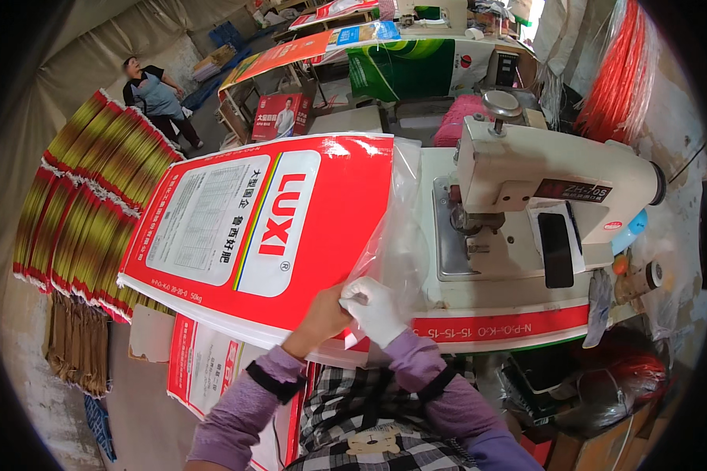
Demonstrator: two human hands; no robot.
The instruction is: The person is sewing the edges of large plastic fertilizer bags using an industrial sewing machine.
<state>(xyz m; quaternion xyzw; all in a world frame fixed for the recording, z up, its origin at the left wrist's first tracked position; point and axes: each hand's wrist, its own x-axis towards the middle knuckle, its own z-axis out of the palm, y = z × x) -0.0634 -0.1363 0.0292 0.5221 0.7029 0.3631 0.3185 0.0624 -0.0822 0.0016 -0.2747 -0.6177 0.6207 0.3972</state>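
A flat red and white printed sack [338,204] lies across the table, with a clear plastic liner [404,196] sticking out of its right end. At the sack's near right corner my two hands meet. My left hand [322,318], bare, is closed on the sack's edge, its fingertips partly hidden. My right hand [375,312], in a white glove, pinches the liner beside it; the exact fold between the fingers is too small to make out. To the right stands a cream industrial sewing machine [558,169], its needle area apart from the sack.
A black phone [555,250] lies on the machine bed near a grey glove [598,306]. Stacked folded sacks [94,204] rise at the left. Red strands [617,78] hang at the far right. A person [157,98] stands at the far left. A red box [281,116] sits behind the table.
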